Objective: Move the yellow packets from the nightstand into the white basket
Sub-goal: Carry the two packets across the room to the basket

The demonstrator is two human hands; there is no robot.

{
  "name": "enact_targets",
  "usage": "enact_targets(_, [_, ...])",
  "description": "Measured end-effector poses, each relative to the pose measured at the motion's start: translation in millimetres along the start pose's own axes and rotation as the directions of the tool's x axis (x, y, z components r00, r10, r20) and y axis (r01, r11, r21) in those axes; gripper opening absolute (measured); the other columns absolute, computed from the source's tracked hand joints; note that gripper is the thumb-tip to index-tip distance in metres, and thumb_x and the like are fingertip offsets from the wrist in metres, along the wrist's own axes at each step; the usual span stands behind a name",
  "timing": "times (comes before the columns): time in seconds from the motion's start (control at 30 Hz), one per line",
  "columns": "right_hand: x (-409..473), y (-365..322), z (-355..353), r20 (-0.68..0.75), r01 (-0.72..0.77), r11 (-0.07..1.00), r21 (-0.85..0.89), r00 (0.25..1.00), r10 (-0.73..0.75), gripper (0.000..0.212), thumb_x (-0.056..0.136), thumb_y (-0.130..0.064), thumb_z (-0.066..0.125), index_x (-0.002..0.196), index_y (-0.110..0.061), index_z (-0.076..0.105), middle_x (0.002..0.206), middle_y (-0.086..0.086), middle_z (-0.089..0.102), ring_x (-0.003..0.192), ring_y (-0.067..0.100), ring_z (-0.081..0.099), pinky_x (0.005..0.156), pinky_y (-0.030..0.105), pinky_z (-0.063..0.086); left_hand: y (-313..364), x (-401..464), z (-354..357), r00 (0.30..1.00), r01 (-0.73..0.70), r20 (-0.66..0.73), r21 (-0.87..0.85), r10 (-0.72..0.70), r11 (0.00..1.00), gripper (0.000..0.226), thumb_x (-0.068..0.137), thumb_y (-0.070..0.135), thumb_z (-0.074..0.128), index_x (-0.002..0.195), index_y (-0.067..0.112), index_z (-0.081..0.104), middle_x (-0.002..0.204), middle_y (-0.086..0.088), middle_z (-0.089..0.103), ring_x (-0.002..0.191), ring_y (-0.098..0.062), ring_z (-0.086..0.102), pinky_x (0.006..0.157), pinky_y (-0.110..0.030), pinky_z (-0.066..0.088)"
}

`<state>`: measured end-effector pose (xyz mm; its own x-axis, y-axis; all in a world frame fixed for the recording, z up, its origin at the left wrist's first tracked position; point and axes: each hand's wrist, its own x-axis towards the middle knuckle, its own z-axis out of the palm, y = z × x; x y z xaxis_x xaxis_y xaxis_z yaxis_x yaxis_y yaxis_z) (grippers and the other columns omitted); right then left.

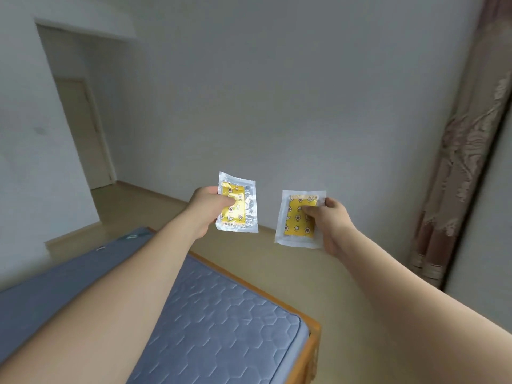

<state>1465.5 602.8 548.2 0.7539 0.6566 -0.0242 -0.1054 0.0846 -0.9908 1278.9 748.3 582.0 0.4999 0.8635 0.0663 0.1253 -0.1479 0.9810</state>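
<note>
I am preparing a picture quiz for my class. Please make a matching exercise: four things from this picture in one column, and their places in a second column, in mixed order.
Column 1
1. left hand
2. right hand
3. mattress
4. curtain

Column 2
A. hangs at the right edge of the view
B. pinches the packet with a crinkled clear border
C. lies low at the left, on a wooden frame
D. pinches the packet with a smooth white border

Pairs: 1-B, 2-D, 3-C, 4-A
</note>
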Motion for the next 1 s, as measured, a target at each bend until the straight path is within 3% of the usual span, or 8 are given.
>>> enact_targets(0.3, [215, -43, -103, -0.181, 0.043, 0.996, -0.073, 0.982, -0.055, 0.027, 0.09, -0.004, 0.063, 0.117, -0.006, 0.059, 0.106, 0.009, 0.07, 0.088, 0.024, 0.07, 0.081, 0.041, 0.057, 32, 214, 187, 0.992, 0.0, 0.122, -0.074, 0.009, 0.997, 0.015, 0.087, 0.0, 0.063, 0.09, 0.013, 0.068, 0.103, -0.011, 0.073, 0.093, -0.029, 0.071, 0.086, -0.04, 0.056])
enact_targets(0.4, [266, -49, -140, -0.237, 0.078, 0.984, -0.159, 0.965, -0.115, 0.016, 0.088, -0.004, 0.062, 0.104, -0.004, 0.062, 0.103, 0.013, 0.071, 0.088, 0.028, 0.071, 0.084, 0.048, 0.057, 40, 261, 255, 0.976, -0.01, 0.216, -0.045, 0.019, 0.999, 0.014, 0.086, 0.001, 0.064, 0.091, 0.013, 0.07, 0.102, -0.01, 0.074, 0.096, -0.029, 0.071, 0.091, -0.045, 0.056])
enact_targets(0.53, [347, -47, -196, -0.319, 0.098, 0.972, -0.213, 0.933, -0.164, 0.021, 0.086, -0.005, 0.062, 0.105, 0.001, 0.06, 0.105, 0.018, 0.069, 0.092, 0.034, 0.07, 0.083, 0.053, 0.056, 43, 331, 343, 0.96, -0.015, 0.28, -0.029, 0.022, 0.999, 0.015, 0.085, 0.002, 0.065, 0.094, 0.012, 0.071, 0.1, -0.009, 0.074, 0.094, -0.028, 0.072, 0.093, -0.048, 0.054])
enact_targets(0.8, [545, -67, -296, -0.317, 0.094, 0.953, -0.29, 0.929, -0.188, 0.016, 0.085, -0.006, 0.056, 0.1, -0.008, 0.062, 0.101, 0.013, 0.07, 0.092, 0.032, 0.069, 0.077, 0.043, 0.058, 58, 484, 482, 0.967, -0.039, 0.253, -0.012, 0.041, 0.999, 0.018, 0.085, 0.001, 0.064, 0.101, 0.006, 0.07, 0.104, -0.013, 0.073, 0.097, -0.032, 0.07, 0.093, -0.049, 0.052])
enact_targets(1.0, [686, -87, -274, -0.194, 0.121, 0.951, -0.285, 0.964, -0.181, 0.018, 0.087, -0.004, 0.053, 0.103, -0.007, 0.06, 0.097, 0.011, 0.068, 0.089, 0.03, 0.068, 0.08, 0.045, 0.057, 59, 589, 511, 0.987, -0.043, 0.154, 0.024, 0.038, 0.999, 0.018, 0.086, 0.0, 0.063, 0.1, 0.007, 0.071, 0.1, -0.01, 0.074, 0.093, -0.029, 0.071, 0.086, -0.042, 0.057])
